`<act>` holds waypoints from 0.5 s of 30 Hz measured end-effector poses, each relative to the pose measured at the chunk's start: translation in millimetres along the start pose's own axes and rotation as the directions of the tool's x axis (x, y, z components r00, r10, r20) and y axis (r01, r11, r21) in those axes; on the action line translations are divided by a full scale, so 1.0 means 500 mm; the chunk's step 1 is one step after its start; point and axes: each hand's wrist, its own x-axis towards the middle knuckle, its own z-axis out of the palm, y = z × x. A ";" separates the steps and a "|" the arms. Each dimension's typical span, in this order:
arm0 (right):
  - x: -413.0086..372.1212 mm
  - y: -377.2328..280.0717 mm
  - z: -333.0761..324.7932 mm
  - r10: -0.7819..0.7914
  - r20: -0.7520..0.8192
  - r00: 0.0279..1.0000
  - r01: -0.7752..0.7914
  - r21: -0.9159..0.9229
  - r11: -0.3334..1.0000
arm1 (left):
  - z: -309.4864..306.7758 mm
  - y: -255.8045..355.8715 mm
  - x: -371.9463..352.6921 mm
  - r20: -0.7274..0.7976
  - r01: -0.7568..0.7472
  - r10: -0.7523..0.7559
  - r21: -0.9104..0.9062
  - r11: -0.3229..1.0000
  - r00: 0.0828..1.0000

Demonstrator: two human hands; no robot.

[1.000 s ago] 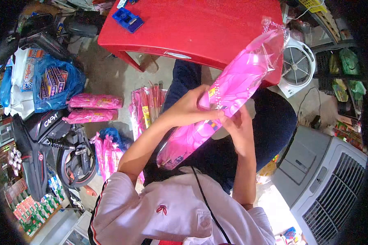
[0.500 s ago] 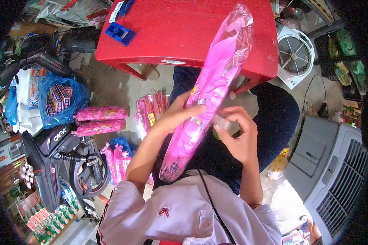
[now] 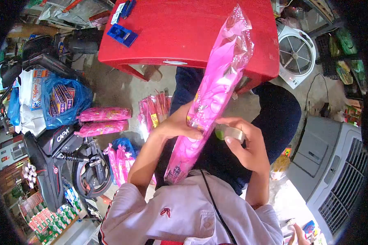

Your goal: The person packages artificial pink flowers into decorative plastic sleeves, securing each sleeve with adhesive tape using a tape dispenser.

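Observation:
My left hand (image 3: 178,127) is wrapped round a long pink packet (image 3: 216,92) in a clear plastic sleeve, its thumb pressed across the front. The packet slants from my chest up over the near edge of the red table, with loose clear film at its upper end. In my right hand (image 3: 249,149), just right of the packet, a small roll of clear tape (image 3: 234,134) is held between thumb and fingers. Whether a strip of tape runs to the packet is hard to make out.
On the red table (image 3: 171,32) lies a blue plastic holder (image 3: 122,35). Left on the floor are pink packets (image 3: 104,120), red bundles (image 3: 154,108) and a motorbike (image 3: 57,159) beside a blue bag (image 3: 65,100). A fan (image 3: 295,55) and air cooler (image 3: 335,159) stand right. Another hand (image 3: 299,236) shows lower right.
My right hand has moved right and down, slightly away from the packet, and the tape roll shows more clearly. My left hand has slid a little lower, still gripping the packet.

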 end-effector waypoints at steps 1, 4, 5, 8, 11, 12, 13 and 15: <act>-0.001 -0.002 0.001 0.004 -0.005 1.000 -0.004 0.008 1.000 | 0.005 0.008 -0.001 0.008 -0.020 0.020 0.009 1.000 1.000; -0.008 -0.006 -0.001 0.058 0.011 0.998 -0.058 0.014 0.998 | 0.006 0.005 -0.002 0.002 -0.012 0.012 0.028 1.000 1.000; -0.008 -0.010 -0.001 0.027 0.009 1.000 -0.027 -0.017 0.999 | 0.008 0.006 -0.002 -0.009 -0.015 0.015 0.026 1.000 1.000; -0.007 -0.015 0.002 0.013 -0.023 1.000 -0.014 -0.064 0.998 | 0.013 0.010 -0.004 -0.039 -0.004 0.006 0.039 0.999 0.999; -0.010 0.013 0.012 0.121 -0.100 0.988 -0.121 0.002 0.993 | 0.013 0.010 -0.007 -0.047 0.028 -0.025 0.068 0.997 0.999; -0.010 0.021 0.013 0.138 -0.114 0.984 -0.135 0.037 0.990 | 0.011 0.013 -0.009 -0.039 0.026 -0.023 0.063 0.998 0.999; -0.009 0.027 0.014 0.156 -0.129 0.979 -0.147 0.072 0.986 | 0.010 0.015 -0.010 -0.029 0.024 -0.022 0.058 0.998 0.999; -0.004 0.025 0.016 0.190 -0.162 0.968 -0.166 0.152 0.974 | 0.012 0.015 -0.010 -0.044 -0.018 0.022 0.095 0.995 0.999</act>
